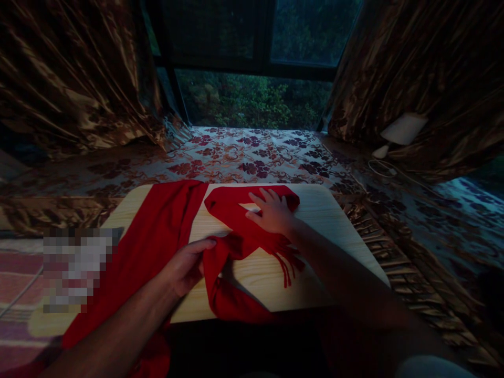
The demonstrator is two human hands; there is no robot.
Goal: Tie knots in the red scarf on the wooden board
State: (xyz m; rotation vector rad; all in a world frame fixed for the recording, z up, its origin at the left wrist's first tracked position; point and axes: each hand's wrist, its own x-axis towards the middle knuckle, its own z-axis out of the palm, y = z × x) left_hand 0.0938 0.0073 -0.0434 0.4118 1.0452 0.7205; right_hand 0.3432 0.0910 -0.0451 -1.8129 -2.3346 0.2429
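Observation:
A red scarf (pixel 240 218) with a fringed end lies looped on a light wooden tabletop. Its fringe (pixel 287 265) spreads on the wood below my right hand. My left hand (pixel 192 265) pinches a twisted length of the scarf, thumb on top, the other fingers mostly hidden. From that grip the cloth hangs down over the near edge. My right hand (pixel 271 210) rests flat on the looped part with its fingers spread. To the left, a wide red cloth length (pixel 157 236) runs across the tabletop; whether it joins the looped part cannot be seen.
The small table (pixel 334 252) has rounded corners. Behind it is a ledge with flowered fabric (pixel 252 152) under a window. Brown curtains (pixel 79 79) hang at both sides. A white lamp (pixel 403 128) with a cord stands at the right. A blurred-out patch (pixel 79 268) covers something on the left.

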